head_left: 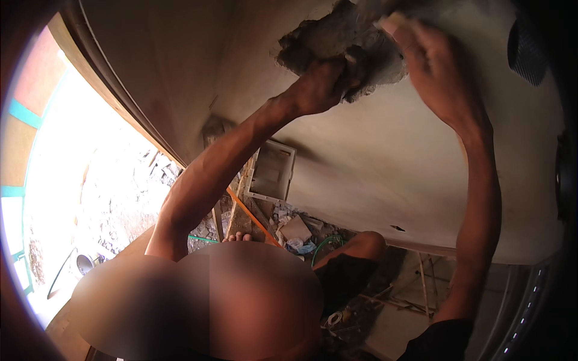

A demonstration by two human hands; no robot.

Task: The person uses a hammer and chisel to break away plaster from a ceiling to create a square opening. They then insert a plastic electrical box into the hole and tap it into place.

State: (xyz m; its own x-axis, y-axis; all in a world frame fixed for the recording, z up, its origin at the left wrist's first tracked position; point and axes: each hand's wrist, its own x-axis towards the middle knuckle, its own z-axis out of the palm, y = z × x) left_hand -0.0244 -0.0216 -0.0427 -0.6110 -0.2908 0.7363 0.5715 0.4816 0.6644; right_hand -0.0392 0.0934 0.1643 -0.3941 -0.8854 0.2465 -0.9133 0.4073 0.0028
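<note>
A rough dark grey patch of what looks like wet mortar spreads over a hollow in the pale wall. My left hand is at the patch's lower edge, its fingers closed around a grey lump of mortar. Just to the right, my right hand reaches up to the patch's right side. Its fingers are stretched out toward the mortar, and the fingertips are smeared by motion. I make out no tool in it.
A pale square box frame is set into the wall below my left forearm. A dark ribbed round piece is at the upper right. Lower down are an orange rod, rubble, a green hose and thin sticks. Bright daylight enters at left.
</note>
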